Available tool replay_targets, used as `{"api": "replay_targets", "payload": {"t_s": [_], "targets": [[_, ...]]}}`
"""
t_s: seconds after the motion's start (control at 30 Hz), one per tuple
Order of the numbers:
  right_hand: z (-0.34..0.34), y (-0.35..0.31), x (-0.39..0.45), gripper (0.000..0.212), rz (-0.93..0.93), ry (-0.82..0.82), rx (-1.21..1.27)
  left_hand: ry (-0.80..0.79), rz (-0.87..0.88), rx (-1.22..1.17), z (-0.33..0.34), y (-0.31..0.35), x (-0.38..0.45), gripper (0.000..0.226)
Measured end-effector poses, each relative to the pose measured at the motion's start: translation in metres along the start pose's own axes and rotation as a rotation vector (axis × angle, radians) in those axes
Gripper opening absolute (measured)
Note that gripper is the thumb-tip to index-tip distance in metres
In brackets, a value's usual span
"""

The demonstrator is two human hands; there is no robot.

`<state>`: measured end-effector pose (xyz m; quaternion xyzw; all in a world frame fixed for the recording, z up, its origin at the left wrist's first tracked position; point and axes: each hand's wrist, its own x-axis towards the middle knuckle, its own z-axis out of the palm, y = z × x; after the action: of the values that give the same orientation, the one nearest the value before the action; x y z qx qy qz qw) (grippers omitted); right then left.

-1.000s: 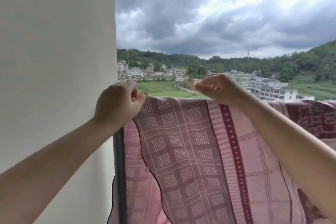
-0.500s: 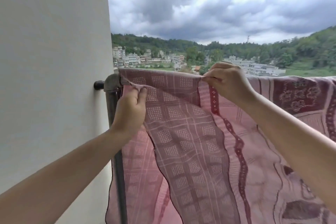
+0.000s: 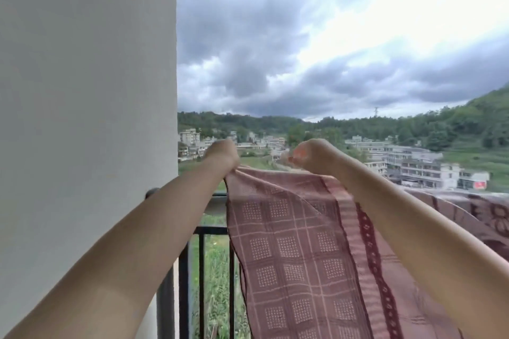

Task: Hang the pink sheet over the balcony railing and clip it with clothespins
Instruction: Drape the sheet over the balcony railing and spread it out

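At the left end of the balcony railing, hard against the white wall, the top rail and its dark bars now stand bare where half a second ago the pink sheet covered them right up to the corner post. The left hand has risen from a spot just under the rail to well above it, its fingers closed on the sheet's left edge, though the fingertips themselves are hidden behind the hand. Between the hands the cloth's top hem is lifted clear of the rail and stretched nearly taut, the checked panel hanging down inside the balcony. The right hand has also lifted and reached outward, fingers curled round the hem beside the dark red border. Further right, the sheet lies draped over the railing's top edge. This looks like a re-throw of the left portion to spread it squarely, so the hanging step is reopened, and no clothespins are in view; clipping appears to wait until the corner is laid again.
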<state>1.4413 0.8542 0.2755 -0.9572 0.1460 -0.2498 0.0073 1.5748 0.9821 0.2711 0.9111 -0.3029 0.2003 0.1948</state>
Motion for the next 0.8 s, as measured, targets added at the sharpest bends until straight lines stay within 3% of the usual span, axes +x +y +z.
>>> {"api": "replay_targets", "payload": {"t_s": [0.13, 0.27, 0.33, 0.43, 0.47, 0.57, 0.6, 0.67, 0.8], "targets": [[0.001, 0.012, -0.081, 0.032, -0.141, -0.063, 0.074, -0.292, 0.096, 0.111, 0.034, 0.017, -0.014, 0.008], [0.004, 0.044, -0.115, 0.032, -0.158, 0.029, -0.057, -0.271, 0.164, 0.172, 0.025, 0.020, -0.025, 0.030], [0.008, 0.055, -0.120, 0.036, -0.175, 0.139, 0.000, -0.094, 0.241, 0.026, 0.017, 0.017, -0.039, 0.034], [0.014, 0.062, -0.119, 0.029, -0.243, 0.253, 0.059, 0.443, 0.433, -0.196, 0.018, 0.003, -0.096, 0.026], [0.016, 0.062, -0.119, 0.024, -0.270, 0.291, 0.070, 0.467, 0.459, -0.168, 0.021, -0.003, -0.119, 0.033], [0.020, 0.058, -0.119, 0.017, -0.321, 0.389, 0.045, 0.113, 0.330, -0.081, 0.047, -0.013, -0.154, 0.052], [0.021, 0.055, -0.119, 0.018, -0.319, 0.418, 0.014, 0.028, 0.283, -0.173, 0.054, -0.012, -0.157, 0.054], [0.022, 0.047, -0.118, 0.016, -0.296, 0.470, -0.071, 0.045, 0.220, -0.433, 0.067, -0.008, -0.157, 0.047], [0.027, 0.041, -0.114, 0.018, -0.266, 0.521, -0.153, 0.165, 0.046, -0.690, 0.096, -0.003, -0.155, 0.047]]}}
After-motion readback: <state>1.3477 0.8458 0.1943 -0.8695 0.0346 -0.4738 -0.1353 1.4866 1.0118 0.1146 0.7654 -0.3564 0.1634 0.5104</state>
